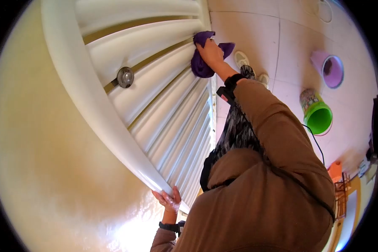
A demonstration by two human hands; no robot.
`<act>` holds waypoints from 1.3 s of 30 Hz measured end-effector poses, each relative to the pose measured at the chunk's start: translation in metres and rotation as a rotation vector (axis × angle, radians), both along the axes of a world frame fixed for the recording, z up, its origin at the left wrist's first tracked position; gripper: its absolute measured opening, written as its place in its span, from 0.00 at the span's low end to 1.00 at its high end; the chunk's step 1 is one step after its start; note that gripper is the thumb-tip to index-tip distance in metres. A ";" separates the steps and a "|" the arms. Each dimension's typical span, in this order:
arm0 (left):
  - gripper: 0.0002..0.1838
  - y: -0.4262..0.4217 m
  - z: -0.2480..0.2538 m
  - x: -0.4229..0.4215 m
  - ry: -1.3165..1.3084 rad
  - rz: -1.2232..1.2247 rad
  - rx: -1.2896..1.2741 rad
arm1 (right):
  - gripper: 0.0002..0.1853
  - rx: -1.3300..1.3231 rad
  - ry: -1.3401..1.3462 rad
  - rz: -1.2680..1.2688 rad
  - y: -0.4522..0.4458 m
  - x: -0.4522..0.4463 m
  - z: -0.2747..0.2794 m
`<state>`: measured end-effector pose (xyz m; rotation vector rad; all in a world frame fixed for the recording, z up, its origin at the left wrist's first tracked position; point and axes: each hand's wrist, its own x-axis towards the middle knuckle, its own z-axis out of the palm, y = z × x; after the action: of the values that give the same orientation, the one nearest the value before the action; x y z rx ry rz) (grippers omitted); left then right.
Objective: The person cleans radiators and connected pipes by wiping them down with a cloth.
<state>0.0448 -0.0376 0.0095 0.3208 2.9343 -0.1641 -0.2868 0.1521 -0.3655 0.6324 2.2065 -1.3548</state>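
A large white radiator [143,46] with wide flat bars and a long curved side rail fills the left half of the view. My right hand [211,52] is closed on a purple cloth [202,69], pressing it against the ends of the bars near the radiator's far edge. Part of the cloth hangs out past my fingers. Lower down, my left hand [169,200] grips the radiator's side rail, thumb on one side and fingers on the other. A round metal fitting [125,77] sticks out between two bars.
On the pale tiled floor [256,25] stand a pink bucket [332,71] and a green bucket [318,117]. My shoes [241,59] are beside the radiator. A pale wall [42,147] lies to the left. A black cable [316,140] hangs by my right arm.
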 end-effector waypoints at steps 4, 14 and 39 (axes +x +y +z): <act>0.43 -0.010 -0.004 0.014 0.050 -0.014 -0.027 | 0.19 0.094 -0.007 0.056 -0.010 0.004 -0.065; 0.43 -0.005 -0.004 0.003 0.047 -0.011 0.012 | 0.12 0.861 0.293 1.511 0.094 -0.018 -0.076; 0.40 0.101 0.006 -0.256 0.061 0.033 0.078 | 0.22 -0.356 0.844 -0.015 0.033 -0.025 0.306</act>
<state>-0.2108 0.0629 0.0151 0.2836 3.0094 -0.0556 -0.3116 0.1853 -0.0599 -0.0960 2.4225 -2.2424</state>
